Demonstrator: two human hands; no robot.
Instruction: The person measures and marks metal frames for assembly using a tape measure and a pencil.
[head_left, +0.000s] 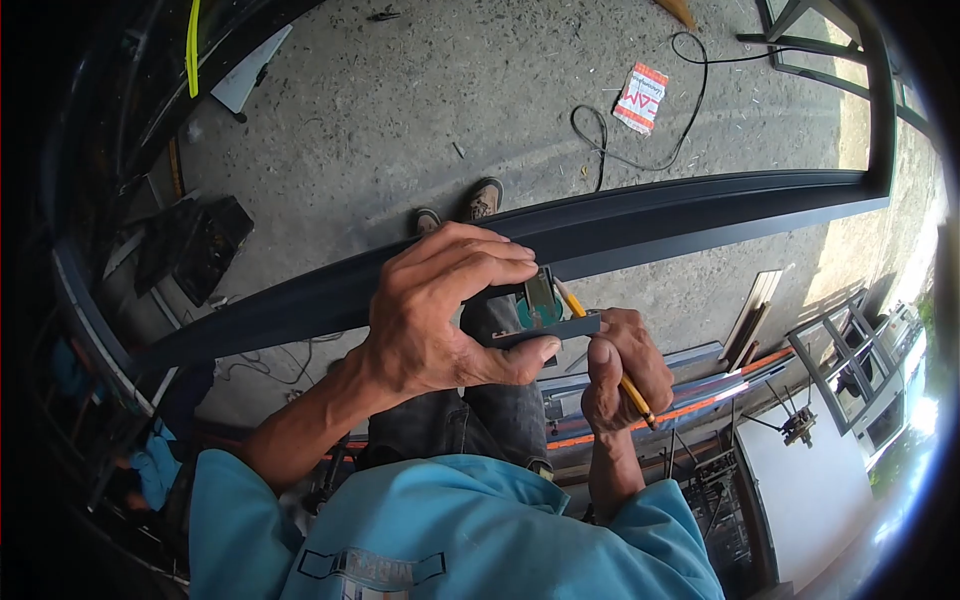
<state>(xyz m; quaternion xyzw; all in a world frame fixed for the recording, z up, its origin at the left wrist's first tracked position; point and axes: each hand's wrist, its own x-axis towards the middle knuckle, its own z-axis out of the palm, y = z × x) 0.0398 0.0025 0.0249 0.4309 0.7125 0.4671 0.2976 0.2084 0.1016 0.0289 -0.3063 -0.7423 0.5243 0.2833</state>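
Note:
My left hand (430, 310) grips a short dark grey metal profile piece (562, 328), thumb along its near edge and fingers over its far side. A yellow pencil (636, 398) is pinched in my right hand (630, 365); its front end passes behind the profile piece and shows again beyond it. The right fingers sit close at the piece's right end. Just beyond both hands runs a long dark grey frame bar (680, 225), crossing the view from lower left to upper right. Part of the right fingers is hidden behind the piece.
On the concrete floor lie a black cable (690, 140) and a red-and-white printed sheet (640, 98). A black crate (205, 245) stands at left. Long metal profiles (690, 390) lie at right, near a welded frame (850, 350). Another person's blue sleeve (155, 465) shows at lower left.

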